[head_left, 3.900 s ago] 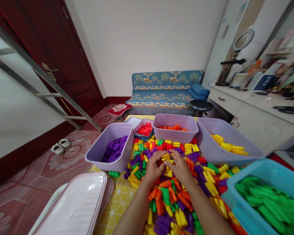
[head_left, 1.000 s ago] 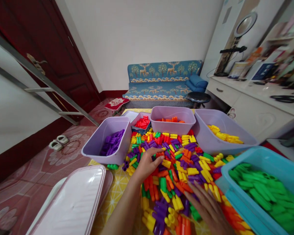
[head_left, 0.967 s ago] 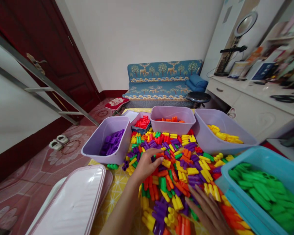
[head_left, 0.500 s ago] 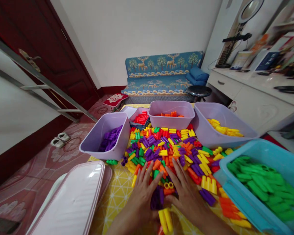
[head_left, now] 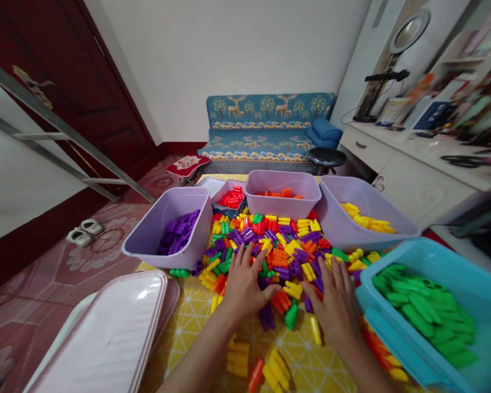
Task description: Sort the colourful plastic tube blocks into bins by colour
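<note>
A wide pile of mixed plastic building blocks in purple, yellow, orange, red and green covers the yellow patterned tablecloth. My left hand lies spread over the near left part of the pile, palm down, fingers apart. My right hand rests with spread fingers on the pile's right side, close to the turquoise bin. Between the hands are an orange block, a green block and a yellow block. Nearer me lie loose yellow blocks and a red-orange one.
Around the pile stand a lilac bin of purple blocks, a small box of red ones, a lilac bin of orange ones and another of yellow ones. The turquoise bin holds green blocks. Pale lids lie at left.
My hands have moved apart and forward, the right one toward the turquoise bin. Blocks between them have shifted and spread out. The view has turned slightly.
</note>
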{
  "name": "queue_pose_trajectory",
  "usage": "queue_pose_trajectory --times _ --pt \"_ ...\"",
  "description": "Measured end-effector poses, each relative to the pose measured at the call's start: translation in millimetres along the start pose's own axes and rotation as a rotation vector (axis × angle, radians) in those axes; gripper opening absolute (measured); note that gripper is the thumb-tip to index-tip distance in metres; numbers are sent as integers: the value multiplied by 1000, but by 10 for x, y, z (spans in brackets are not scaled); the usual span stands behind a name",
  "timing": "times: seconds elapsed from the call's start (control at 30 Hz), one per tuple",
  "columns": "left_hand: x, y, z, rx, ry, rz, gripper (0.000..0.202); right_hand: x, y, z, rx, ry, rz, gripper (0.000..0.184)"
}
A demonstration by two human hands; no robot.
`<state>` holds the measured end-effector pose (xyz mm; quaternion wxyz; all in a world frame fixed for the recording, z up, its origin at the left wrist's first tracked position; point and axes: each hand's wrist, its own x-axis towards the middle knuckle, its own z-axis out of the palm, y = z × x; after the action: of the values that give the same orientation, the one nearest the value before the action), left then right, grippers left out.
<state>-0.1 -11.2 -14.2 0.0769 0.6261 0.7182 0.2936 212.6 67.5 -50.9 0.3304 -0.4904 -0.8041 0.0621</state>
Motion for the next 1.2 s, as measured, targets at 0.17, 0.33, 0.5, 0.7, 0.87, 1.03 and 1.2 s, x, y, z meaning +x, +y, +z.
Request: queue_pose_trajectory --times 0.17,0.33,0.5,0.7,0.87,1.03,1.2 --pt "95 27 1 26 -61 11 93 107 -224 277 -14 -60 -5 68" --pt "78 0 8 62 4 2 75 312 -473 406 130 -128 -100 59" --pt "200 -77 3 -13 91 -16 54 422 -482 356 356 -182 -152 51" --pt "351 -110 13 -99 106 -13 49 531 -473 427 616 -161 -77 41" --pt "299 -52 8 -134 93 110 66 534 -447 525 629 -134 -127 38" --pt "309 -81 31 -167 88 82 51 501 -439 504 639 -128 -175 33" --pt "327 -96 80 -224 163 16 28 480 -433 495 643 -120 -136 29"
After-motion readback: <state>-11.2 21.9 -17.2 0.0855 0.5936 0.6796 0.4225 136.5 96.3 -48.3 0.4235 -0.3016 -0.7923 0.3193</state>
